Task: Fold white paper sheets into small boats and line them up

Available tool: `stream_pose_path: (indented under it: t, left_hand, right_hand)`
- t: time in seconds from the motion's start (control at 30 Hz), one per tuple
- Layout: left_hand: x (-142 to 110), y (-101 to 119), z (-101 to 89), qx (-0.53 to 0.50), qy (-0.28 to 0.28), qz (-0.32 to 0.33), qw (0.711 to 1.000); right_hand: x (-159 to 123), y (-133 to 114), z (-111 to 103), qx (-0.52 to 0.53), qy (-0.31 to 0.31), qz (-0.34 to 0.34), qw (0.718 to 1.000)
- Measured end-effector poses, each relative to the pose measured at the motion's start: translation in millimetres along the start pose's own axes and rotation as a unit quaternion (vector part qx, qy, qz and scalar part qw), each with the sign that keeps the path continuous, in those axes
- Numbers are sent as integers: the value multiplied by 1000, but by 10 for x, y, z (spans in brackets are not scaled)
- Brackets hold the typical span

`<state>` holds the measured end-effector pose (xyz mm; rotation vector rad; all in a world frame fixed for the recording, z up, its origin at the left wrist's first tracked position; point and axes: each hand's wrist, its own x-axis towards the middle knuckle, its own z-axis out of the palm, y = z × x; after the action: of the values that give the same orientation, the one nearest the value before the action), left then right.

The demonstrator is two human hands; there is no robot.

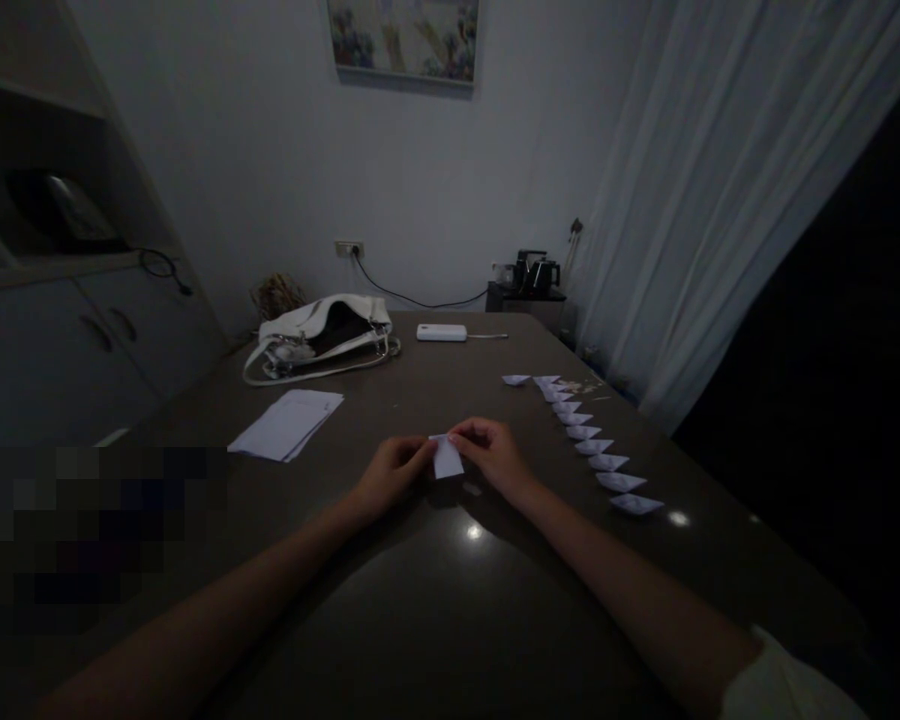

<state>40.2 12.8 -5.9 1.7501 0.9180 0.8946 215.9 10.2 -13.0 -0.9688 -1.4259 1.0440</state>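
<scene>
Paper (448,462) pinched by the left hand (391,470) and right hand (499,456) could crease crookedly if either slips; folded boats (609,463) right of it could scatter if brushed.

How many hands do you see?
2. The left hand holds the small white paper near its upper left edge, and the right hand holds it near its upper right corner. The blocky patch at lower left could hide something.
</scene>
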Motion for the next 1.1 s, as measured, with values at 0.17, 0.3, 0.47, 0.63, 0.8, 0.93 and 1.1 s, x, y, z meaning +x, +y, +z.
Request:
stream_pose_path:
  t: [0.17, 0.3, 0.47, 0.63, 0.8, 0.93, 1.1]
  left_hand:
    - [-14, 22, -15, 68, -4, 38, 997]
    - [-13, 48, -13, 86, 3, 37, 996]
    - [-7, 28, -13, 77, -40, 26, 996]
    - [-11, 1, -28, 129, -63, 40, 989]
    - [-9, 0, -11, 107, -63, 22, 992]
    - [-6, -15, -7, 85, -109, 6, 990]
    - [-12, -28, -5, 84, -104, 11, 991]
  right_hand:
    - [-4, 9, 12, 43, 2, 44, 998]
    - [-18, 1, 20, 65, 0, 62, 996]
    - [-25, -11, 22, 66, 1, 61, 996]
    - [-25, -14, 21, 76, 9, 67, 995]
    - [-29, -11, 23, 82, 12, 66, 994]
    - [-21, 0, 20, 83, 8, 57, 995]
    - [-18, 9, 20, 74, 9, 51, 996]
